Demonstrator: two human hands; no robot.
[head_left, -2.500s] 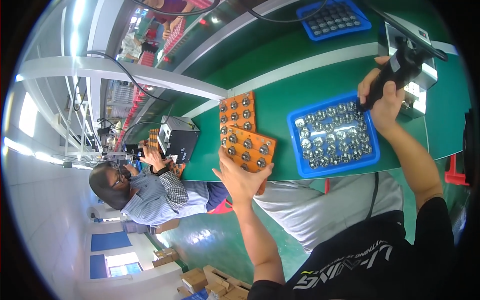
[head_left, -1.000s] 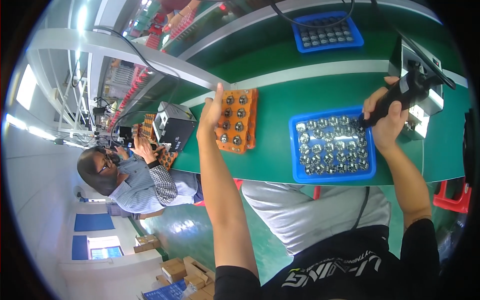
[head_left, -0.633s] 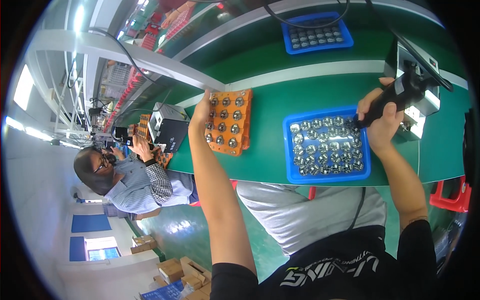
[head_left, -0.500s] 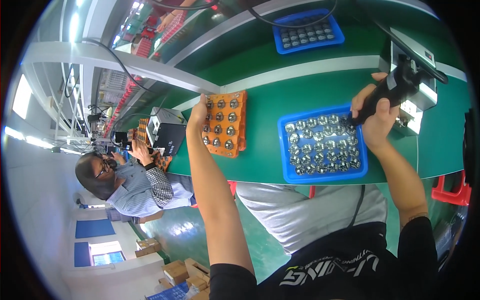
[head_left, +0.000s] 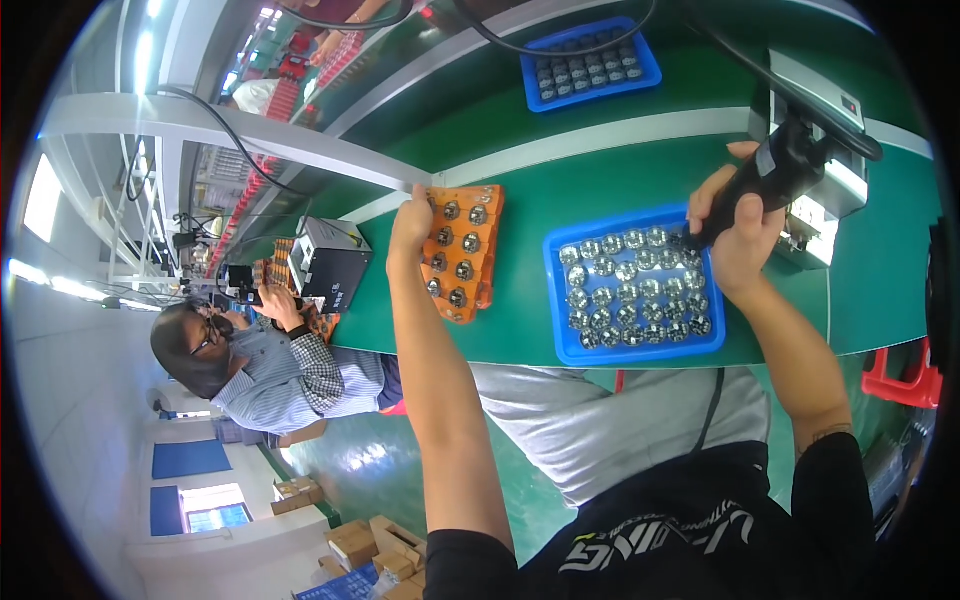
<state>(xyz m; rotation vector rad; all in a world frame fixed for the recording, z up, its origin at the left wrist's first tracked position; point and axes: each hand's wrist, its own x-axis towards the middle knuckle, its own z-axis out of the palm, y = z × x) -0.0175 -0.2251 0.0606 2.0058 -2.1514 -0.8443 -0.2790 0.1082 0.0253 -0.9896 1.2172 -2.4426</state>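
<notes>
My left hand (head_left: 411,225) grips the left edge of an orange tray (head_left: 488,255), its fingers partly hidden beneath the edge. Round silver metal parts (head_left: 471,242) sit in rows in that tray. In my right hand (head_left: 745,235) is a black corded electric screwdriver (head_left: 768,180), tilted so its lower end points down at the upper right corner of a blue tray (head_left: 640,357). Several shiny round metal parts (head_left: 627,292) fill this tray. The screwdriver's tip is too dark to make out, so I cannot tell whether it touches a part.
A white box-shaped device (head_left: 845,180) stands right of the screwdriver. Another blue tray (head_left: 592,95) with dark parts lies beyond the pale ledge (head_left: 610,133). Black cables hang overhead. At left, a co-worker (head_left: 280,370) works beside a black box (head_left: 333,268). A red stool (head_left: 900,375) is at right.
The orange tray has shifted a little to the right and tilted, with my left hand still on it. My right hand keeps the screwdriver over the blue tray's corner. The whole view has shifted slightly.
</notes>
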